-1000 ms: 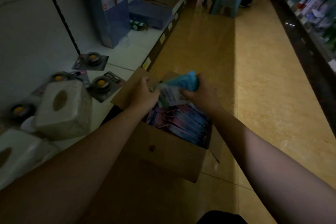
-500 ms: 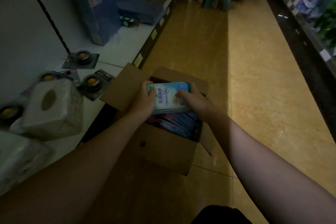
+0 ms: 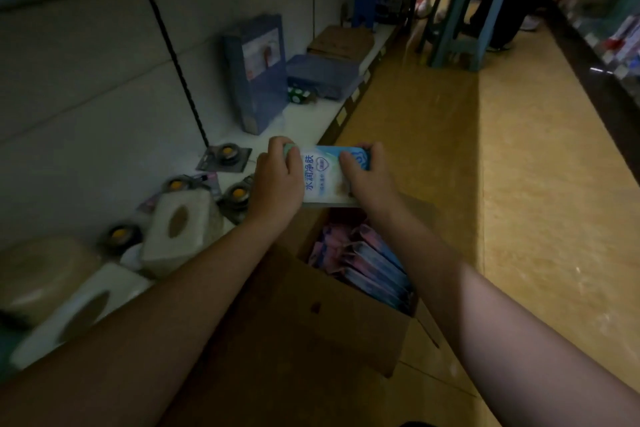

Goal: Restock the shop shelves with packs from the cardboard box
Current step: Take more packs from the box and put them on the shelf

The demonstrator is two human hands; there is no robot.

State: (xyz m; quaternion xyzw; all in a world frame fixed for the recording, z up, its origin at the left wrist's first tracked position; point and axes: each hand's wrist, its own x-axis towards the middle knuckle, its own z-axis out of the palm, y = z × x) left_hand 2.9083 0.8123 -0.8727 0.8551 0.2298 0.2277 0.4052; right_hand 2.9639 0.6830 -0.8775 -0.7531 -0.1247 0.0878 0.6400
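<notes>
Now both hands grip one light blue pack (image 3: 327,180) just above the cardboard box (image 3: 311,315): the left hand (image 3: 277,180) curls around its left end, the right hand (image 3: 369,177) around its right end. Pink-blue packs (image 3: 363,263) stand inside the box, beside the shelf (image 3: 304,121).

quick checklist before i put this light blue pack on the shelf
1. Grip: left hand and right hand each hold an end of the light blue and white printed pack: ok.
2. Clear of the open brown cardboard box: pack is held above it: ok.
3. Landing spot: bare white shelf board beside the tall dark blue carton: ok.
4. Path: round black and yellow carded items lie near the left hand; whether they are in the way: cannot tell.
5. Pack intact: picture is dim and blurred: cannot tell.
6. More stock: pink and blue packs stand in the box: ok.
</notes>
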